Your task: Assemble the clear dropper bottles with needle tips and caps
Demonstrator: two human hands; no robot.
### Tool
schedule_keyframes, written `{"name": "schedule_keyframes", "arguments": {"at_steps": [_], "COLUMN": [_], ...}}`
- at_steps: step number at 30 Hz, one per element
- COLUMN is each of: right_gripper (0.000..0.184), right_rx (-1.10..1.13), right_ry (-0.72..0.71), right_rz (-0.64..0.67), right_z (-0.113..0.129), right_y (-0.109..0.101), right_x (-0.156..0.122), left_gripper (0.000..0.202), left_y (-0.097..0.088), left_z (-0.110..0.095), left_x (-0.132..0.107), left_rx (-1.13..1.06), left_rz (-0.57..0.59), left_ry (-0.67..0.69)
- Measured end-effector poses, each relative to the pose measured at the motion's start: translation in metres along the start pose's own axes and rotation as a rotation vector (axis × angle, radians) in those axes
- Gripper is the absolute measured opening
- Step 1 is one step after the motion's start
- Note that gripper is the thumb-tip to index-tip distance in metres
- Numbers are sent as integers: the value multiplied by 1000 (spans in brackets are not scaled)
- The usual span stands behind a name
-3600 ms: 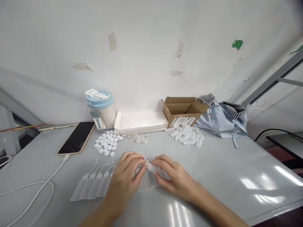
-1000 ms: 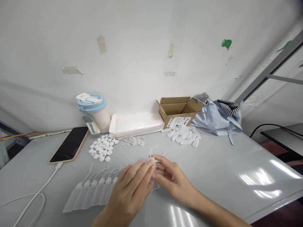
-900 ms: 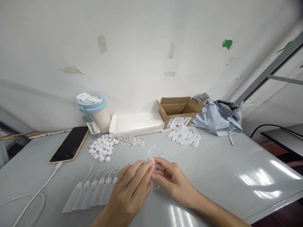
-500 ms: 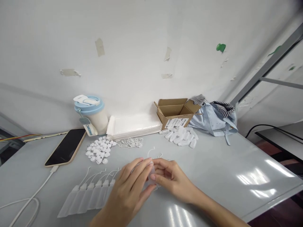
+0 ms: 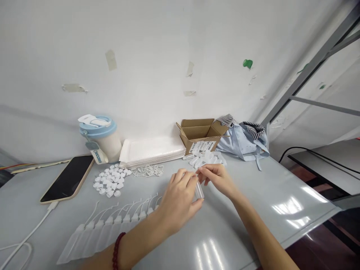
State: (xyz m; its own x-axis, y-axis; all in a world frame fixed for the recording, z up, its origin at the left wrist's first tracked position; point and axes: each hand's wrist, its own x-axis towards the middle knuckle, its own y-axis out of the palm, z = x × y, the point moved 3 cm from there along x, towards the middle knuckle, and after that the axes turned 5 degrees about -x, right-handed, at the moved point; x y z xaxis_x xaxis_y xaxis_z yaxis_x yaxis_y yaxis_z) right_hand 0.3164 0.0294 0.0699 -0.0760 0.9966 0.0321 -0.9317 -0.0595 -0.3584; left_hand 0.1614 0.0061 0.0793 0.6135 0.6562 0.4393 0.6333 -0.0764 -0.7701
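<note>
My left hand [image 5: 181, 197] is closed around a small translucent plastic bottle [image 5: 199, 190], whose lower end shows past the fingers. At its far end, the fingertips of my right hand [image 5: 216, 178] are pinched together; what they grip is hidden. Under and beside my left forearm lies a row of several similar bottles [image 5: 97, 236] with white caps and thin looped cords [image 5: 112, 210]. Beyond my right hand is a pile of loose translucent bottles [image 5: 206, 157]. Loose white caps [image 5: 109, 180] are heaped at the left, next to a bundle of white cords [image 5: 148, 171].
Along the wall stand a blue-lidded cup [image 5: 105, 138], a stack of white padded envelopes [image 5: 153, 150], an open cardboard box [image 5: 201, 137] and a light blue cloth bag [image 5: 242, 140]. A phone [image 5: 69, 178] with a charging cable [image 5: 36, 227] lies left on the grey table [image 5: 270, 180].
Both hands have moved farther up the table, toward the loose bottles. More of the capped row is uncovered. The whole view has shifted slightly, and the red bracelet on my left wrist now shows.
</note>
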Motion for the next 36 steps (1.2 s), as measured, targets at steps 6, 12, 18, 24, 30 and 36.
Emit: {"name": "schedule_keyframes", "arguments": {"at_steps": [6,12,18,24,30,36], "right_gripper": [21,22,25,27,28,29], "right_rx": [-123,-174,-239,-245,-263,-287], "right_ry": [-85,-129,-123,-119,-134,-131], "right_rz": [-356,-389,-429,-479,-478,-482], "right_z": [-4,-2,-6,-8,-9,-10], "right_y": [-16,-13,-20,-27,-27,-28], "right_x": [1,2,4,6,6,7], "left_gripper": [17,18,18,17,19,24], "left_y": [31,34,32,28,28,27], "left_z": [4,4,0,-2,-1,-1], "left_x": [-12,-19,-21,-24,-27,-29], "left_rx": [44,58,98,168,238,258], "left_rz": [253,281,296,301,304,291], "left_ry": [-115,-153,-135,-77,-49,-20]}}
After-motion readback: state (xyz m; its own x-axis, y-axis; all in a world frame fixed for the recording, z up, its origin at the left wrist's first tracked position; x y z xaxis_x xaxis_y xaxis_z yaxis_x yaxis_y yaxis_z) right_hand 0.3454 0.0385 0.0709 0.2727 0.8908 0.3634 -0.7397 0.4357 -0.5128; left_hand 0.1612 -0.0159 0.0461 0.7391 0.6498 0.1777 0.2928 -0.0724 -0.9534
